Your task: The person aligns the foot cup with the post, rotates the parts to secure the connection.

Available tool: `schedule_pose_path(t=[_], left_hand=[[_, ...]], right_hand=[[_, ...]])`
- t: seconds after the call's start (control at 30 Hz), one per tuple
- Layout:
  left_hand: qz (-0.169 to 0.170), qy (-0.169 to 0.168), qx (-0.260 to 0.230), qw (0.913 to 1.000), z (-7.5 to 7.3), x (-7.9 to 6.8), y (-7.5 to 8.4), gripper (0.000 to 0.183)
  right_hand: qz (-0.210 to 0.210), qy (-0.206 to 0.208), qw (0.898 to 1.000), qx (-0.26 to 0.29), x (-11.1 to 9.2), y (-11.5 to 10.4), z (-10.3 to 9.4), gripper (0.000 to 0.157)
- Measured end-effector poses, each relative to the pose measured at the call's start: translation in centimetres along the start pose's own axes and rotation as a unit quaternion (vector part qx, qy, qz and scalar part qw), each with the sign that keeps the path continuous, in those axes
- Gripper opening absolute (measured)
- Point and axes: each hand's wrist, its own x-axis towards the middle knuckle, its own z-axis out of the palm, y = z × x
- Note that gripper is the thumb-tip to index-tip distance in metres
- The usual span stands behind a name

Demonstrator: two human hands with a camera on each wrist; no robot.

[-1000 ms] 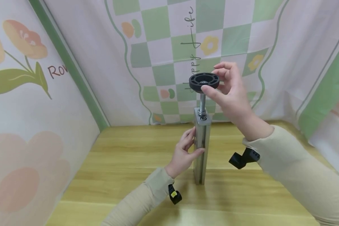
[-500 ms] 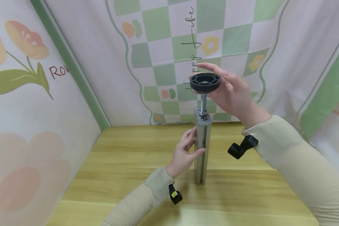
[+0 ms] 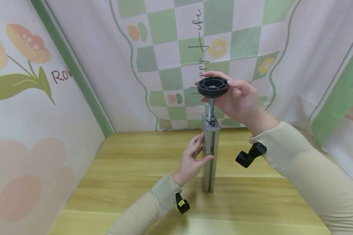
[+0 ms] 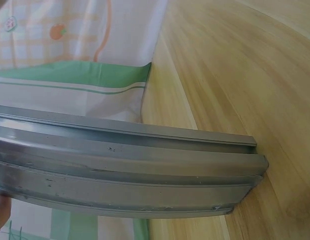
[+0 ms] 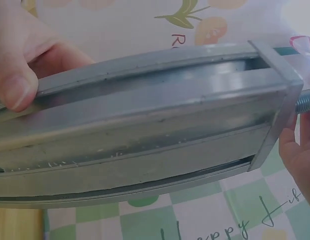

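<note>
A grooved aluminium profile [image 3: 209, 176] stands upright on the wooden table in the head view. My left hand [image 3: 191, 161] grips it at mid-height, thumb on the near face and fingers round the left side. From its capped top rises a threaded rod [image 3: 211, 108] with a nut [image 3: 210, 118] at its base. A black round levelling foot [image 3: 213, 93] sits on the rod, ribbed side up. My right hand [image 3: 241, 101] holds that foot by the rim, fingers behind and thumb at the right edge. The left wrist view shows the profile's lower end [image 4: 210, 165] at the table.
The wooden table [image 3: 120, 182] extends to both sides of the profile. Behind it hangs a green-and-white checked curtain [image 3: 164, 58], and a flower-printed panel [image 3: 23, 130] borders the left. Black wrist cameras are strapped to both sleeves.
My right thumb has gone from the foot's near edge to its right edge, while the fingers have swung behind the rim and closed in. The left hand and profile stay put.
</note>
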Motion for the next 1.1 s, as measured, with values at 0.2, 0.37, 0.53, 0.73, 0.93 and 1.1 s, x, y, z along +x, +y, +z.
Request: schedule_pose_path(t=[0.2,0.37,0.53,0.73,0.93,1.1], left_hand=[[0.004,0.000,0.001,1.0000,0.09,0.08,0.15,0.068],[-0.001,-0.002,0.000,1.0000,0.14,0.04,0.21,0.068],[0.003,-0.004,0.002,1.0000,0.15,-0.05,0.16,0.067],[0.002,-0.003,0.003,1.0000,0.14,-0.06,0.09,0.069],[0.000,-0.001,0.000,1.0000,0.10,-0.11,0.06,0.067],[0.002,0.001,-0.003,1.0000,0.07,-0.15,0.11,0.066]], right_hand=[[-0.003,0.011,1.000,0.015,-0.20,0.00,-0.09,0.037],[-0.010,0.020,1.000,0.011,-0.31,0.23,-0.20,0.033],[-0.019,0.023,1.000,0.000,-0.36,0.54,-0.43,0.031],[-0.028,0.023,0.999,-0.024,-0.40,0.59,-0.71,0.031],[-0.036,0.025,0.996,-0.073,-0.60,0.33,-0.62,0.030],[-0.045,0.029,0.994,-0.100,-0.85,0.18,-0.63,0.028]])
